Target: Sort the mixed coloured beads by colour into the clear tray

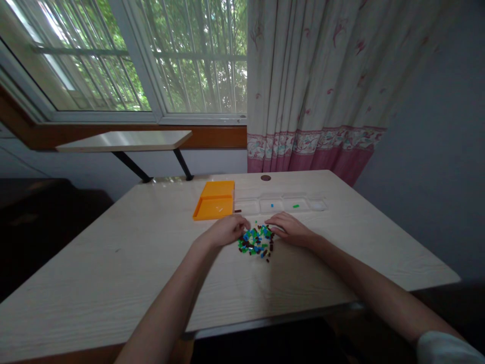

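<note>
A loose pile of small building bricks in green, blue, brown and white lies on the table. My left hand is at the pile's left edge, its fingers curled inward and closed. Whatever its fingertips may hold is too small to make out. At the pile's right edge rests my right hand, with index finger and thumb apart and nothing visible between them. Behind the hands stands an open orange case with a few small pale pieces in it. Beside it, a clear compartment tray holds a blue brick, a green brick and a brown brick.
The pale wooden table has a round brown cable hole near its back edge. A raised shelf on black legs stands at the back left. A window and a floral curtain are behind the table.
</note>
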Demonstrator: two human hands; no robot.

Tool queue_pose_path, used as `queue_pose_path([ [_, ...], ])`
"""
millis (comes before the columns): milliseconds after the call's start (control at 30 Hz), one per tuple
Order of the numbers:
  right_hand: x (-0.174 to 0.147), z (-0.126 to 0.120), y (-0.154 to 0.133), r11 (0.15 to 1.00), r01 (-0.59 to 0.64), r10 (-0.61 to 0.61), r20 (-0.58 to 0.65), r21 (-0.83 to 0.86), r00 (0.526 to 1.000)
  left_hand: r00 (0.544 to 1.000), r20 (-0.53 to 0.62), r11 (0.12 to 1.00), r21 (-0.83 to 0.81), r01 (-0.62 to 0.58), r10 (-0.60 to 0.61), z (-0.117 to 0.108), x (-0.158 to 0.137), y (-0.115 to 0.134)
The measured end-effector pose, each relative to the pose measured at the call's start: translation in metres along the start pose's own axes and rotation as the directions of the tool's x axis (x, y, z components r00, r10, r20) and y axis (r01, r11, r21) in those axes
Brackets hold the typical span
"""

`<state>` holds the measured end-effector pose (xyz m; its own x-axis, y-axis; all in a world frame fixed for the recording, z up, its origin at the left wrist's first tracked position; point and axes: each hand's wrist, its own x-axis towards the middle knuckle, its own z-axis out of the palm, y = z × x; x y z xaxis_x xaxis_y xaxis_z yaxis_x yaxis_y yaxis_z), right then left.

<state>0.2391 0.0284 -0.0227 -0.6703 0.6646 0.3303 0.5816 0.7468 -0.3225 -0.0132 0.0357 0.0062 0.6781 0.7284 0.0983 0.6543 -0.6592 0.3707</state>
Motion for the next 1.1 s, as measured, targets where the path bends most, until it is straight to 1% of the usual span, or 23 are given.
queue_pose_path([
  [100,0.0,0.001,0.0,1.0,0.005,-0.005,0.0,-0.002,1.0,0.999,0.03,0.999,-0.023,-0.037,0.038,-0.002,0.0,0.0],
  [167,0.0,0.001,-0.001,1.0,0.009,-0.009,0.001,-0.003,1.0,0.998,0.054,0.999,-0.021,-0.039,0.04,-0.002,0.0,0.0],
  [433,0.0,-0.002,-0.004,1.0,0.012,-0.012,0.003,0.008,1.0,0.998,0.03,0.998,0.032,0.053,-0.054,-0.004,0.0,-0.001],
  [600,0.0,-0.002,-0.003,1.0,0.013,-0.013,0.009,0.0,1.0,0.999,0.037,0.999,0.035,0.039,-0.04,-0.003,0.001,-0.003],
  [733,0.0,-0.001,-0.003,1.0,0.015,-0.015,-0.012,-0.002,1.0,0.997,0.048,0.998,0.034,0.052,-0.054,-0.002,0.0,-0.004],
  [800,0.0,-0.001,-0.005,1.0,0.021,-0.021,-0.048,-0.004,0.999,0.998,0.027,0.998,0.028,0.052,-0.052,-0.001,0.0,-0.002],
  [900,0.002,0.002,-0.009,0.999,0.021,-0.025,-0.132,-0.035,0.991,0.997,-0.063,0.999,-0.02,0.04,-0.041,0.001,0.001,0.004],
  [1033,0.004,0.01,-0.015,0.996,0.018,-0.038,-0.23,-0.088,0.972,0.983,-0.186,0.991,-0.129,-0.03,0.006,0.007,0.006,0.019],
  [1100,0.004,0.013,-0.017,0.995,0.023,-0.051,-0.283,-0.102,0.958,0.974,-0.226,0.981,-0.187,-0.053,0.01,0.01,0.009,0.026],
])
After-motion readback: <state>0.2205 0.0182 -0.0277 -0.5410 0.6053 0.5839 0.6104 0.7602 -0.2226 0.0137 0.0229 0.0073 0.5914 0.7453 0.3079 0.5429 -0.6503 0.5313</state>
